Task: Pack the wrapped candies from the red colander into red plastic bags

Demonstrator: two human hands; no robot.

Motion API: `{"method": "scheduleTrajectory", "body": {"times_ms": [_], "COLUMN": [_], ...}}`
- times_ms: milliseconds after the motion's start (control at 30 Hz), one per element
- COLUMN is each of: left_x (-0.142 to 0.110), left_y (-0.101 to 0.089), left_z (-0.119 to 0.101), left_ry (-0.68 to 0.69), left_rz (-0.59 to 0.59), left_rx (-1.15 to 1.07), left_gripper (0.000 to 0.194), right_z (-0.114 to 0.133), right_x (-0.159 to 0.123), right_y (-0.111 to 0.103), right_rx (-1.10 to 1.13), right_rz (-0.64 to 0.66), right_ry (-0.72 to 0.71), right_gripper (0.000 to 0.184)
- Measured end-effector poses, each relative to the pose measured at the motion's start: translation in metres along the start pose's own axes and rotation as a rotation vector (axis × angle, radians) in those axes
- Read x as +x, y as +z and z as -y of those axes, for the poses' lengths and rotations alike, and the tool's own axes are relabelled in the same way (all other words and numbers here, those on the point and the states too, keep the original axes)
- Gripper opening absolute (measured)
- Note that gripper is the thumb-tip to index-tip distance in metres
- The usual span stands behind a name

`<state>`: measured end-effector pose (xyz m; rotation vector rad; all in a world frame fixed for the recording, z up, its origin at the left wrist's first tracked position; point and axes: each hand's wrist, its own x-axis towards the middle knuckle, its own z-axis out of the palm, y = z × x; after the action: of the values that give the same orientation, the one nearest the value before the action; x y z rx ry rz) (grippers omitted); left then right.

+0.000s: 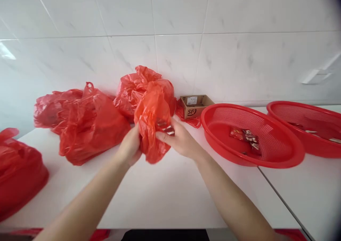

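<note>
Between my hands, above the white table, hangs a crumpled red plastic bag (153, 122). My left hand (131, 145) grips its left side, with the fingers mostly behind the plastic. On the right side my right hand (179, 138) is closed on the bag, thumb in front. Some dark and pale stripes show near the right fingers; I cannot make out what they are. Just behind stands a full red bag (130, 92) against the wall. To the left of my hands sits another stuffed red bag (90, 124).
A red plastic basket (218, 152) holding dark red packets (245, 138) stands on the right of the white table (165, 198). Beyond it is a second red basket (317, 147). A small cardboard box (195, 109) rests by the tiled wall. Another red bag (21, 177) lies far left.
</note>
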<state>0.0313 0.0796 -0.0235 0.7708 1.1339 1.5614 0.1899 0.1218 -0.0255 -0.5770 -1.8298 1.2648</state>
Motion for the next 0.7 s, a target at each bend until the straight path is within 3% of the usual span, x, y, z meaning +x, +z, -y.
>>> {"method": "scheduleTrajectory", "body": {"times_ms": [100,233,300,400,500,600,700], "left_x": [-0.001,0.014,0.018,0.017,0.014,0.005,-0.011], "left_y": [-0.003,-0.040,-0.059,-0.076,-0.081,-0.079,-0.068], "left_z": [0.031,0.050,0.054,0.052,0.042,0.030,0.026], "left_ry": [-0.169,-0.141,-0.141,-0.155,-0.121,0.080,0.386], "left_rz": [-0.036,-0.189,-0.230,-0.213,-0.191,-0.272,-0.211], "left_rx": [-0.107,-0.204,-0.214,-0.190,-0.095,0.029,0.244], "left_gripper": [0.026,0.020,0.024,0.019,0.010,0.025,0.037], "right_z": [-0.022,-0.027,-0.025,-0.022,-0.016,-0.009,-0.008], "right_x": [-0.020,-0.060,-0.077,-0.091,-0.096,-0.101,-0.107], "right_y": [-0.015,-0.055,-0.068,-0.071,-0.062,-0.051,-0.036], "right_rx": [0.112,0.287,0.300,0.261,0.163,-0.098,-0.442], "right_rz": [-0.056,-0.335,-0.408,-0.408,-0.458,-0.433,-0.203], "right_ry": [0.090,0.149,0.145,0.100,-0.005,-0.144,-0.328], "right_gripper": [0.027,0.023,0.023,0.019,0.014,0.009,0.020]}}
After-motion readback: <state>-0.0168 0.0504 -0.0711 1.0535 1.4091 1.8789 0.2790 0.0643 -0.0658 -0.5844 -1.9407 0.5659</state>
